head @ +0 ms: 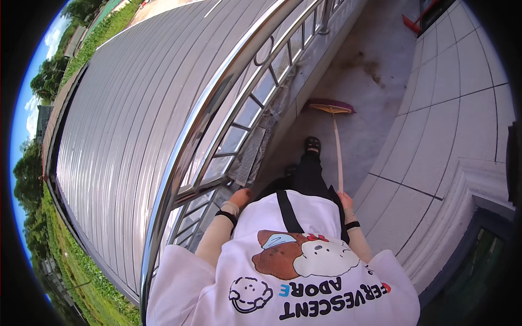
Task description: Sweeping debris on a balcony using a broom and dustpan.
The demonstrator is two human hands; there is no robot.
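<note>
My right hand (346,200) grips the upper end of a push broom's pale handle (338,153), close beside my right leg. The handle runs forward to a broom head (332,107) with a yellow bracket and purple bristles. That head rests on the smooth grey floor (367,134) ahead of my front foot. My left hand (240,197) hangs low at my left side, near the stainless steel railing (204,163). Its fingers are blurred and partly turned away, so I cannot make out whether they are curled.
Along the left, the railing stands on a low ledge (304,73), with a ribbed metal roof (134,122) beyond. A tiled wall (432,122) bounds the right. Brown dirt (365,67) marks the floor ahead. A red object (411,23) lies near the far right doorway.
</note>
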